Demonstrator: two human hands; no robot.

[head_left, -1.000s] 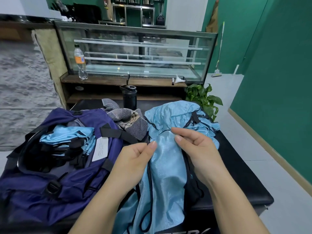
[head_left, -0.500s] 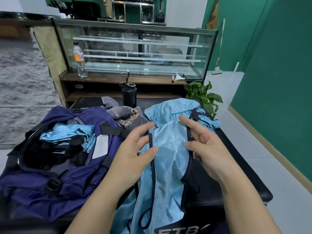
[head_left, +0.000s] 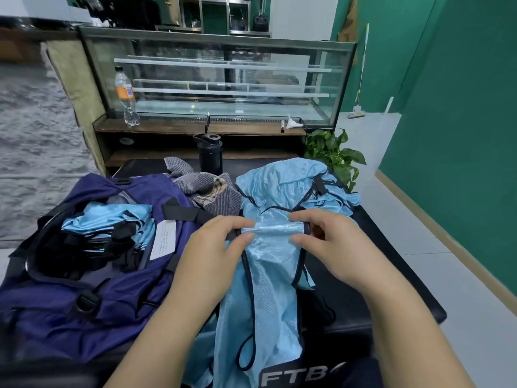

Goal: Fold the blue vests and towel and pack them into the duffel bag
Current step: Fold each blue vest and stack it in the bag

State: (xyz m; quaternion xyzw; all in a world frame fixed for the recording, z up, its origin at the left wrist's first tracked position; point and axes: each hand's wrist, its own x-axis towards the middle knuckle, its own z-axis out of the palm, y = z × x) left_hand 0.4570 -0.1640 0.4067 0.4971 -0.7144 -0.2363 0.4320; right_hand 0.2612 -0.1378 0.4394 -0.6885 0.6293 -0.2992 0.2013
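At frame centre, the left hand (head_left: 221, 247) and right hand (head_left: 324, 247) each pinch the blue vest (head_left: 265, 289) by its shoulder strap, mid-fold; next, likely double it toward the open duffel bag (head_left: 92, 289) at lower left.

A black table (head_left: 397, 264) is seen across the lower frame. On it are laid a purple duffel bag (head_left: 92, 298) at left, a grey towel (head_left: 207, 189) and black bottle (head_left: 210, 155) at centre, and blue vests (head_left: 282, 186) at right.

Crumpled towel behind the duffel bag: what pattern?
Grey ribbed towel with a tan plaid patch, clearest in the head view.
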